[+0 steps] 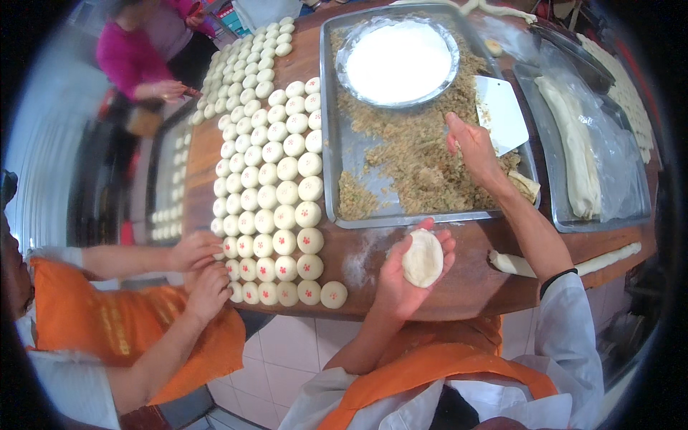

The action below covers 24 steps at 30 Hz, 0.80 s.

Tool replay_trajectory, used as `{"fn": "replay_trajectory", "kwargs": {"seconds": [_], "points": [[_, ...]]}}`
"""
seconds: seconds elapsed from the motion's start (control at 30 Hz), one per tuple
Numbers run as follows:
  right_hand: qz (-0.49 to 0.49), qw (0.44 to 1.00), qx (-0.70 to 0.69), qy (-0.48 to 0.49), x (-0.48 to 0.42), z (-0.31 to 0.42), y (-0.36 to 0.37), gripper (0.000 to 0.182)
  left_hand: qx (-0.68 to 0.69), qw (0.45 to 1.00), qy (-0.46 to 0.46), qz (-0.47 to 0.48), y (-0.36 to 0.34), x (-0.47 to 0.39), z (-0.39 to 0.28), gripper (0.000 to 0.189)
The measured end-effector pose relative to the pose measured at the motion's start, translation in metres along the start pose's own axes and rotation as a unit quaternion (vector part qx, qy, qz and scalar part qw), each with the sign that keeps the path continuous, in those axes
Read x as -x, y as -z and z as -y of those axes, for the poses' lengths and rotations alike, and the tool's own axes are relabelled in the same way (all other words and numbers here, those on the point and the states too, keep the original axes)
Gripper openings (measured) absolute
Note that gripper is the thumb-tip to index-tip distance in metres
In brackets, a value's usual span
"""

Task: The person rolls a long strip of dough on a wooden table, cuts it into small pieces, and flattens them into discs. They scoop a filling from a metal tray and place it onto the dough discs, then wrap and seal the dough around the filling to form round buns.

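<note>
My left hand [400, 274] holds a flattened round of dough [423, 259] in its palm, just in front of a large metal tray [392, 221]. Over the crumbly brown filling [419, 161] in that tray is my right hand [470, 145], its fingers curled; whether anything is between them I cannot tell. A metal bowl of white flour [399, 62] rests on the filling at the back of the tray. To the right of my right hand lies a white plastic scraper [501, 113], smeared with filling.
Rows of round filled pastries [287, 191], many with red stamped marks, cover the table's left part. A co-worker's hands [207, 269] touch their left edge; another person [145, 54] stands behind. At right are a dough roll [572, 145] in a plastic-lined tray and a dough strip [610, 259].
</note>
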State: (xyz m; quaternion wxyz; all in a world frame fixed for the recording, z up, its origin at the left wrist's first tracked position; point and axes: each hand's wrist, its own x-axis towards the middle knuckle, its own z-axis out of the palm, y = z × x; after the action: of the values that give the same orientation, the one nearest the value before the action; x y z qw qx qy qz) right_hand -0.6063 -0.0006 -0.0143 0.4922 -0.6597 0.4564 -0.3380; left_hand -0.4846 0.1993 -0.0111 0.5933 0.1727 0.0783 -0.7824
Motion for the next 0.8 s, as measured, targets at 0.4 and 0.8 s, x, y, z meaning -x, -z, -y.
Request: {"fn": "replay_trajectory", "kwargs": {"seconds": [0.4,0.8], "points": [[0.155,0.937,-0.302,-0.088,0.025,0.029,0.021,0.036,0.104,0.978,-0.141,0.109,-0.014,-0.089,-0.054,0.025],[0.081,0.955,0.106,0.265,0.044,0.035,-0.006,0.033,-0.320,0.895,-0.311,-0.025,-0.050,-0.096,-0.017,0.033]]}}
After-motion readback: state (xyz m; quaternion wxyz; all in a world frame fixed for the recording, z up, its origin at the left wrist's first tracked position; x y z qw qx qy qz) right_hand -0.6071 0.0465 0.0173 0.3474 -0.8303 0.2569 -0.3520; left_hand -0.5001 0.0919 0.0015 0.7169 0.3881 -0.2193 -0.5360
